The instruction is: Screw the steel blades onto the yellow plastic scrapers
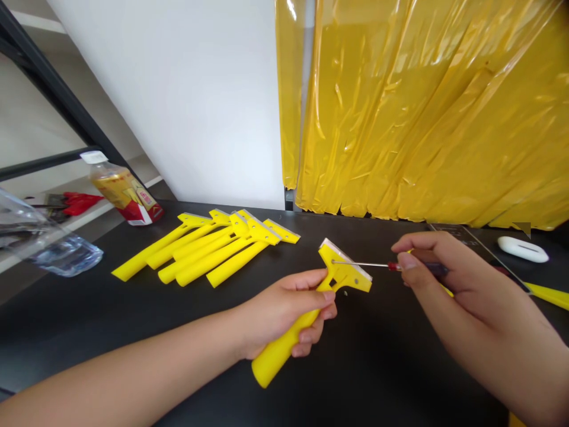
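Observation:
My left hand point(296, 308) is wrapped round the handle of a yellow scraper point(284, 347), its wide head tilted up to the right with a blade along the far edge. My right hand point(448, 290) grips a screwdriver point(364, 264) by its dark red handle. The screwdriver's thin shaft reaches left, and its tip meets the left screw on the scraper head. A second screw shows near the head's right end. Just below the head lies a tiny pale piece point(345, 293), too small to name.
Several more yellow scrapers point(191, 252) lie overlapping on the black table point(213, 367) at the left. Behind them stand a drink bottle point(124, 190) and, further left, a clear plastic bottle point(66, 255). A white oval object point(523, 249) sits at the right, near another yellow piece point(551, 295).

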A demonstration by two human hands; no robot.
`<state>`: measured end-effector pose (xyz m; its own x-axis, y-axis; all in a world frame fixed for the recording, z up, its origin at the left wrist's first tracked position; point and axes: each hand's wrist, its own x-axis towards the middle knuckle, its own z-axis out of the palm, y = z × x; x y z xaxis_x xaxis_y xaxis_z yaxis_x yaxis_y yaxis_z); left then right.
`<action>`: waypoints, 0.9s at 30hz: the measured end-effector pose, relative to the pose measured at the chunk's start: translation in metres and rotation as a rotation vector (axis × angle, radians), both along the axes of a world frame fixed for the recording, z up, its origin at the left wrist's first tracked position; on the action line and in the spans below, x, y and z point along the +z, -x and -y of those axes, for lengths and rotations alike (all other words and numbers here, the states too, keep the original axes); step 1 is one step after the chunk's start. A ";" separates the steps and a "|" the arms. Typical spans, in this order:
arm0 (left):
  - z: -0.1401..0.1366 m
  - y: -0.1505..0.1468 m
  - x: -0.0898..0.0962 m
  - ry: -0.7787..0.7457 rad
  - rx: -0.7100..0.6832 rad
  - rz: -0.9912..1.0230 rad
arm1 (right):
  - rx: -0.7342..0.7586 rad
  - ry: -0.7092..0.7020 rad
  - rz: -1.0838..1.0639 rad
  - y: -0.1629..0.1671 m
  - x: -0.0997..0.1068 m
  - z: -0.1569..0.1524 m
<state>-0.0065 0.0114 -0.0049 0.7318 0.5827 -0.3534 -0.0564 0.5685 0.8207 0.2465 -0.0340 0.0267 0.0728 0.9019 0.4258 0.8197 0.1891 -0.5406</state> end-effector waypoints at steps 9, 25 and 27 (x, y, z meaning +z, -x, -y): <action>-0.001 0.000 -0.001 -0.011 -0.009 0.016 | -0.031 0.100 -0.142 -0.003 -0.003 -0.005; -0.001 0.001 0.000 -0.014 -0.023 0.001 | -0.009 0.127 -0.294 -0.006 -0.007 -0.009; -0.001 0.001 0.000 -0.016 -0.023 0.002 | -0.010 0.131 -0.292 -0.007 -0.008 -0.009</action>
